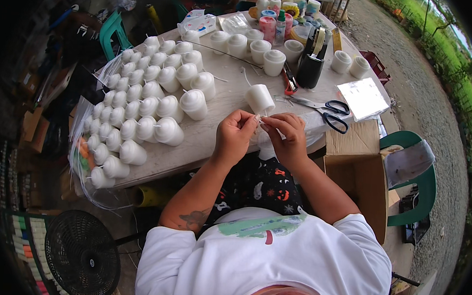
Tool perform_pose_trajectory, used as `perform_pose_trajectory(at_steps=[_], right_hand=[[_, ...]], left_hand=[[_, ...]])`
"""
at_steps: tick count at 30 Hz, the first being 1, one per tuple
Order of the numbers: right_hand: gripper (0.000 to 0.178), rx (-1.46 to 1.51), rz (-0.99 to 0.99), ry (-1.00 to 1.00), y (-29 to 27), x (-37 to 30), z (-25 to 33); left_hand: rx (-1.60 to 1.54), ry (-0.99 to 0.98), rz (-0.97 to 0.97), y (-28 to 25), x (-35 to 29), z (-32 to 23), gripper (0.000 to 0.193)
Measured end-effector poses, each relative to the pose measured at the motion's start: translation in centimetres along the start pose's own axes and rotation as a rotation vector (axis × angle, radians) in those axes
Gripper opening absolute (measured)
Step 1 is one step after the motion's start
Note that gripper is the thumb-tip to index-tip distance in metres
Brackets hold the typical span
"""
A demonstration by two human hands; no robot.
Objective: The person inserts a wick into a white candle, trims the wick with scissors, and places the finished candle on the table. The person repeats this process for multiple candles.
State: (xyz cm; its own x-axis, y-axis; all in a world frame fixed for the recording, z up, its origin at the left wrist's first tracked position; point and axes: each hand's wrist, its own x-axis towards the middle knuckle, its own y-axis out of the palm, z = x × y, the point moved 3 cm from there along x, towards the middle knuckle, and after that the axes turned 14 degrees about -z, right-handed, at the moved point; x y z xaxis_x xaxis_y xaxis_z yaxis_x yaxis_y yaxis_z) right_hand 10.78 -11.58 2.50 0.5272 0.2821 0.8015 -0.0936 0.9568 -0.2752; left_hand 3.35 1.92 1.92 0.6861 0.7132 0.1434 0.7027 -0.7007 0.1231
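Note:
My left hand [235, 134] and my right hand [287, 134] meet at the table's near edge, both closed in a pinch. Between the fingertips is a small whitish bit, too small to name. Just beyond them a white candle [259, 98] lies tipped on its side, a pale wick curling from its far end. To the right of it rest scissors [324, 111] with dark blue handles, blades pointing toward the candle. Many more white candles [153, 91] stand in close rows on the left of the table [217, 95].
Behind the tipped candle are a utility knife [289, 79], a black tape dispenser [311, 60], more white candles [274, 62] and a spray bottle [280, 28]. A white sheet [363, 97] lies to the right. An open cardboard box [356, 171] and green chair [425, 197] stand beside me; a black fan [82, 254] is lower left.

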Motion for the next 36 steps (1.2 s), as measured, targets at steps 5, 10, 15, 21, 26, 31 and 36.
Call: perform_pose_trajectory(at_steps=[5,10,15,21,26,31,36], right_hand=[[0.027,-0.071,-0.049,-0.097,-0.3,-0.1,0.3],[0.023,-0.061,-0.067,-0.118,-0.7,0.1,0.1],[0.018,-0.014,-0.125,-0.042,-0.9,0.6,-1.0],[0.018,0.066,-0.087,0.087,-0.9,0.4,-1.8],[0.017,-0.02,-0.06,-0.029,-1.6,1.2,-1.3],[0.017,0.051,-0.114,0.106,-1.6,1.3,-1.5],[0.013,0.087,-0.135,0.246,-1.9,1.2,-2.5]], left_hand=[[-0.332,-0.35,-0.019,0.5,-1.1,0.2,0.012],[-0.278,-0.277,0.041,0.8,-1.0,1.0,0.014],[-0.211,-0.003,0.101,1.9,-0.4,0.6,0.014],[0.016,0.317,0.063,2.6,0.5,0.6,0.007],[0.06,0.308,0.09,2.8,0.6,0.3,0.01],[-0.259,0.007,0.244,4.0,0.1,0.9,0.024],[-0.104,0.17,0.252,4.7,0.2,1.1,0.02]])
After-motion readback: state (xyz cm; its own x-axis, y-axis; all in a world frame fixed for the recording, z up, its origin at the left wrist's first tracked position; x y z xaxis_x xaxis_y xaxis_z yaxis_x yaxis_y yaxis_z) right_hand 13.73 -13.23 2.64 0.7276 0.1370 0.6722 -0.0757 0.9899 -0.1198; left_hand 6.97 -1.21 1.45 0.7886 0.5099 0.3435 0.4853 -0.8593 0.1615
